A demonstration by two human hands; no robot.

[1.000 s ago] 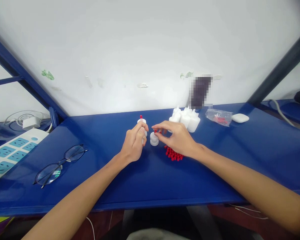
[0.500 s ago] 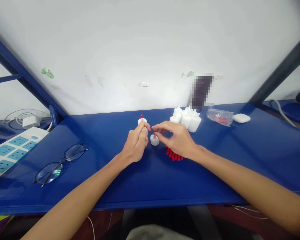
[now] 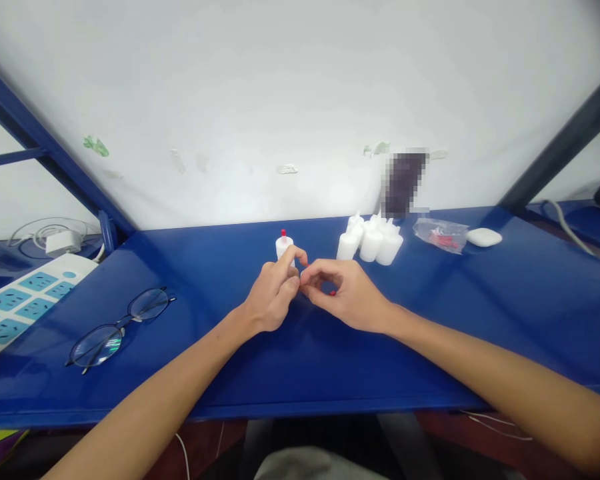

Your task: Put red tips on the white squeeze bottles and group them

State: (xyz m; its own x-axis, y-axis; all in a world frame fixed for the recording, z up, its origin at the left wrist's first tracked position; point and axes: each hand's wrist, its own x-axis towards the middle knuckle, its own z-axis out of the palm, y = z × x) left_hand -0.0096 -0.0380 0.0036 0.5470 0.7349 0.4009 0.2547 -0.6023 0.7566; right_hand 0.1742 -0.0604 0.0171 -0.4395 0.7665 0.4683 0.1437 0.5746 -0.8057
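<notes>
My left hand [image 3: 275,293] is curled, its thumb and fingertips drawn together just in front of a white squeeze bottle [image 3: 283,247] with a red tip cap. My right hand [image 3: 347,293] pinches with thumb and index finger, and its fingertips meet those of the left hand. What lies between the fingertips is hidden. A small red cap [image 3: 333,293] shows through the gap in the right hand's fingers. Behind the right hand stand several white nozzle bottles [image 3: 371,243] in a group, without red caps on the tips I can see.
A clear bag [image 3: 441,235] with red pieces and a white rounded object [image 3: 483,237] lie at the right. Eyeglasses [image 3: 123,327] and a power strip [image 3: 35,300] are at the left. A blurred dark object [image 3: 404,183] leans on the wall behind the blue table [image 3: 230,387].
Both hands have come together. The white nozzle piece seen between them is now hidden. My right hand has lowered slightly and covers most of the red cap pile.
</notes>
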